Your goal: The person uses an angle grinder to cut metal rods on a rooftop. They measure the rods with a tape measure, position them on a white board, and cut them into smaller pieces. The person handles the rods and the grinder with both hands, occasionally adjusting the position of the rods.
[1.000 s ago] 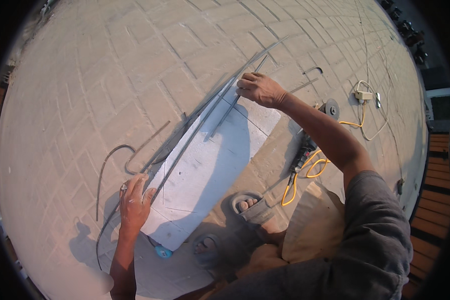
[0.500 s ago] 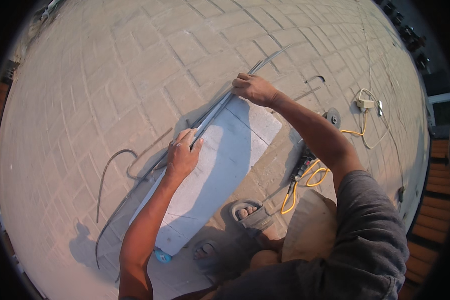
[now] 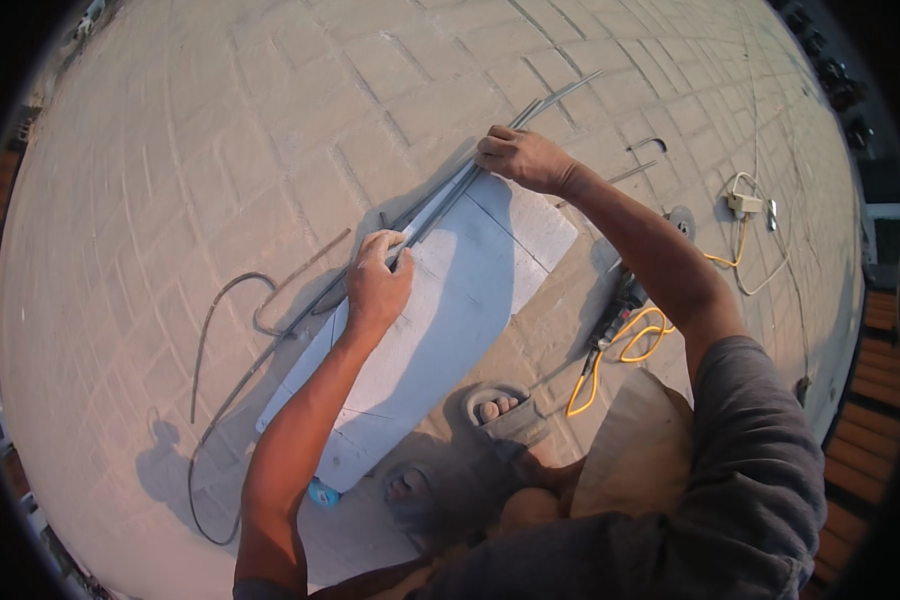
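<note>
Several thin grey steel rods lie bunched lengthwise along the left edge of a pale, flat slab on the paving. My right hand is closed round the bundle near its far end, just past the slab's top corner. Lower down, my left hand curls its fingers and thumb about the rods, with a small gap showing between thumb and forefinger. One longer rod runs on beneath the left hand toward the near left, and its tail bends round on the ground.
Bent rod offcuts lie on the left. To the right are an angle grinder with a yellow cord and a pale socket box. A blue round thing sits at the slab's near end, by my sandalled feet.
The whole view has shifted slightly. My left hand has slid a little up along the rods, and its thumb and forefinger look looser. The right hand keeps its hold.
</note>
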A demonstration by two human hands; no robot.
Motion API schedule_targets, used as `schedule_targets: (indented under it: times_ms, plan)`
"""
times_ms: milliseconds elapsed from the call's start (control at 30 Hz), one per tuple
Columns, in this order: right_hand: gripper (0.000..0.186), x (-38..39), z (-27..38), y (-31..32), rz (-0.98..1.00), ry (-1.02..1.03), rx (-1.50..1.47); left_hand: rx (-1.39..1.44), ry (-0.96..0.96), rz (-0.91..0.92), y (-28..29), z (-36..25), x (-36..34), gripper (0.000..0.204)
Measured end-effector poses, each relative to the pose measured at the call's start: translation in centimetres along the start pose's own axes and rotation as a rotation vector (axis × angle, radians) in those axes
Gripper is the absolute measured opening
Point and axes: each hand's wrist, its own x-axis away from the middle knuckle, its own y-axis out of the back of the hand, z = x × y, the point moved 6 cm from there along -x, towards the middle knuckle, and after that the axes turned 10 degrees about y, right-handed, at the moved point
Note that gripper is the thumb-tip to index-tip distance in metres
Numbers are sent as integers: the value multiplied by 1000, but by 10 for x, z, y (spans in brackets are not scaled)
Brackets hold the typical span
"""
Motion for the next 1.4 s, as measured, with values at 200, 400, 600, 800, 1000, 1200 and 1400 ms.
schedule_targets:
  times_ms: [200,400,600,800,1000,1200,1400]
  plan:
    - [26,3,0,2,61,23,35,-12,94,10,-1,-6,0,19]
    - [26,-11,9,4,94,68,58,-44,97,-24,2,-2,1,17]
    - [22,-5,5,4,56,44,44,-42,99,-54,-5,-6,1,14]
    - [18,-8,8,5,14,51,41,-59,70,-81,-4,-5,4,13]
    - [16,-6,5,5,-1,44,5,-63,40,-81,-5,-6,2,14]
    - [16,-6,4,6,5,26,4,-80,61,-99,-3,-10,3,13]
    - [14,-5,2,5,35,7,27,-111,107,-64,-7,0,5,13]
